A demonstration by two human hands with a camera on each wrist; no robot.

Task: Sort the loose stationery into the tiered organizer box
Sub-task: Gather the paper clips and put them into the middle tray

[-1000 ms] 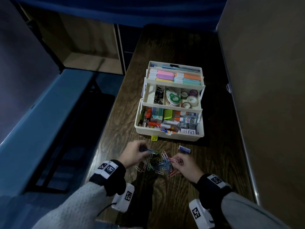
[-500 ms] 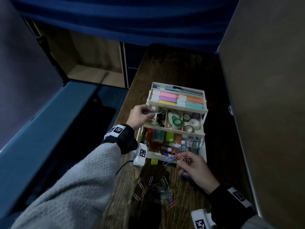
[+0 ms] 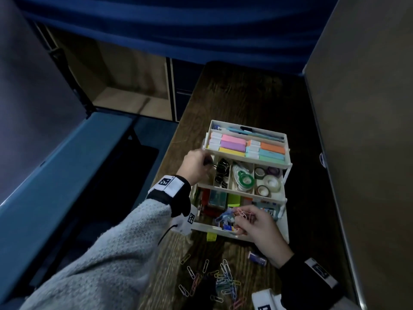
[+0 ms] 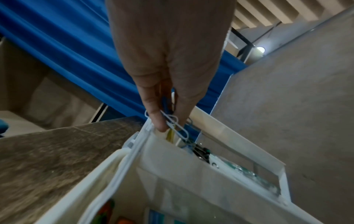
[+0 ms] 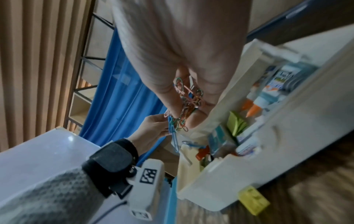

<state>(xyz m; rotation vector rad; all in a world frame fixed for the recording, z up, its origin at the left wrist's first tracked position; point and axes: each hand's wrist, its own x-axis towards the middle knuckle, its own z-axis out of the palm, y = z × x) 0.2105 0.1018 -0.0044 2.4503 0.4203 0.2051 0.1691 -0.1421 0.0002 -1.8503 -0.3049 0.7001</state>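
The white tiered organizer box (image 3: 286, 199) stands open on the dark wooden table (image 3: 225, 95). My left hand (image 3: 196, 166) hovers over the left end of the middle tier and pinches a few paper clips (image 4: 176, 124) just above the compartment beside the black binder clips (image 3: 221, 173). My right hand (image 3: 257, 222) is over the bottom tier's front and grips a bunch of coloured paper clips (image 3: 234, 214), also seen as paper clips (image 5: 184, 106) in the right wrist view. Several loose paper clips (image 3: 221, 280) lie on the table in front of the box.
A small purple eraser (image 3: 257, 258) lies on the table right of the loose clips. The top tier holds sticky-note pads (image 3: 245, 146) and pens; tape rolls (image 3: 268, 182) fill the middle tier's right side. A beige partition (image 3: 362, 130) bounds the table on the right; a blue bench (image 3: 55, 171) stands left.
Both hands lifted paper clips from the pile and moved toward the box. The left reached the middle tier; the right rose over the bottom tier. The camera view tilted down.
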